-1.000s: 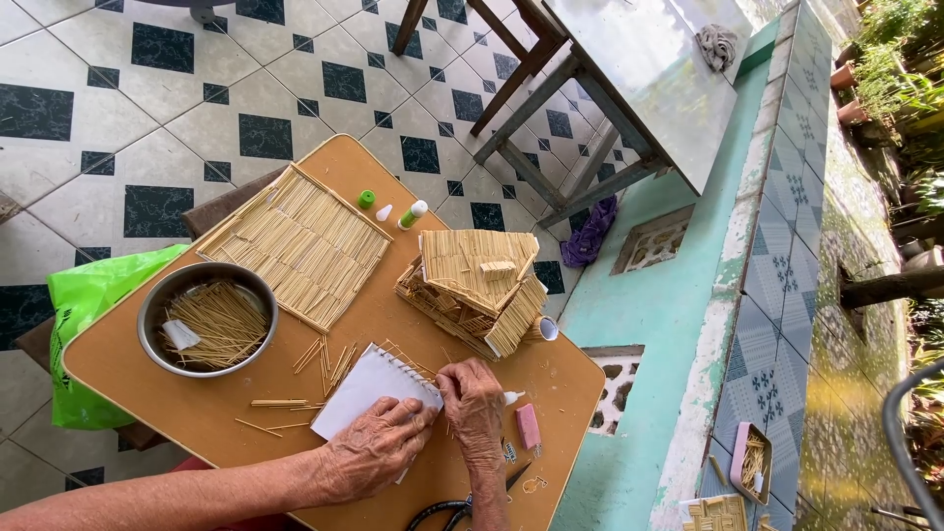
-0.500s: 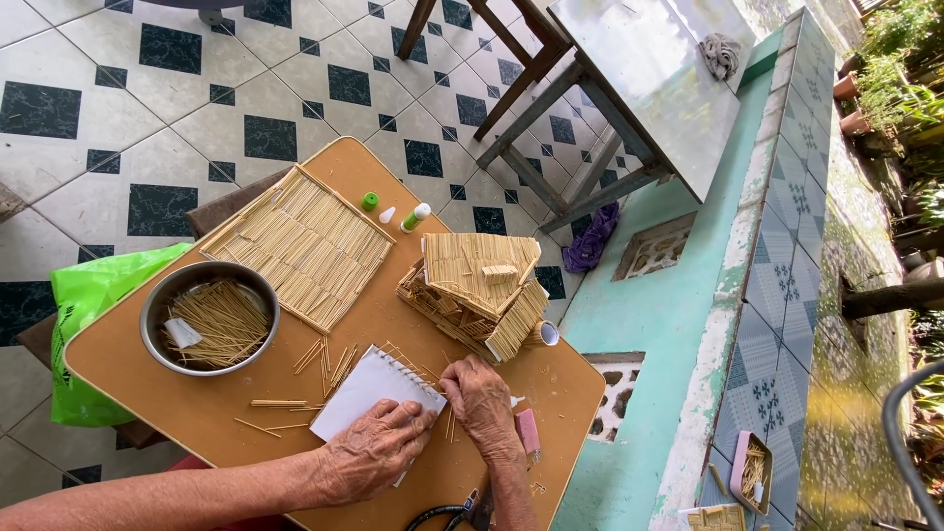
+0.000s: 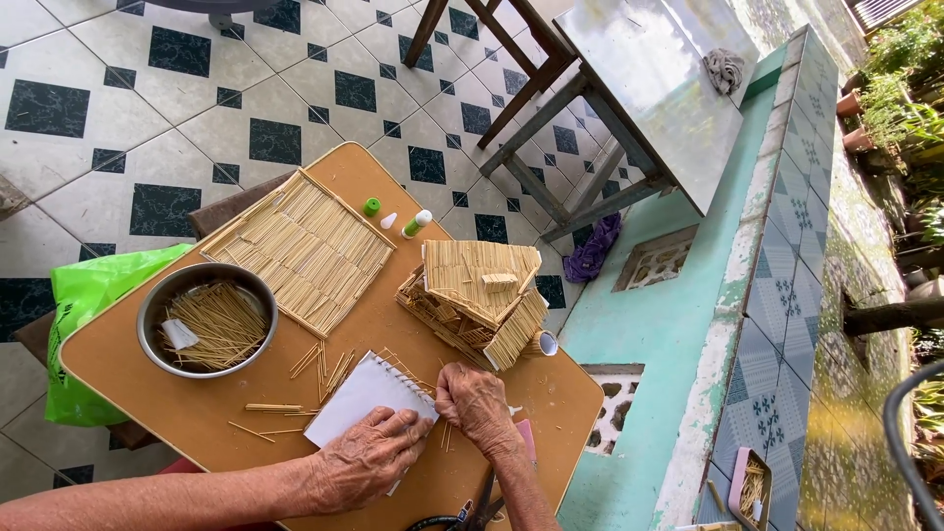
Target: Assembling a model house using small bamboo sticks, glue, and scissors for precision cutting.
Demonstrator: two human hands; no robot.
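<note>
- The white spiral notepad (image 3: 359, 398) lies at the near edge of the wooden board (image 3: 197, 413), and the left hand (image 3: 369, 457) presses flat on its lower corner with the fingers spread, clasping nothing.
- The right hand (image 3: 477, 403) rests at the pad's wire edge, fingers curled down over thin sticks (image 3: 320, 364); I cannot tell whether it pinches one.
- A slip of that hand could, I judge, knock the stick-built model house (image 3: 477, 295) just beside it, since its roof panels look light and loosely joined.
- The loose sticks scattered beside the pad could roll off the board if it is nudged.
- The metal bowl (image 3: 206, 317) of sticks sits near the board's left edge, over a green plastic bag (image 3: 84, 295).
- A small white glue bottle with a green cap (image 3: 416, 223) lies at the far edge, with a loose green cap (image 3: 372, 206) near it; any label is too small to make out.
</note>
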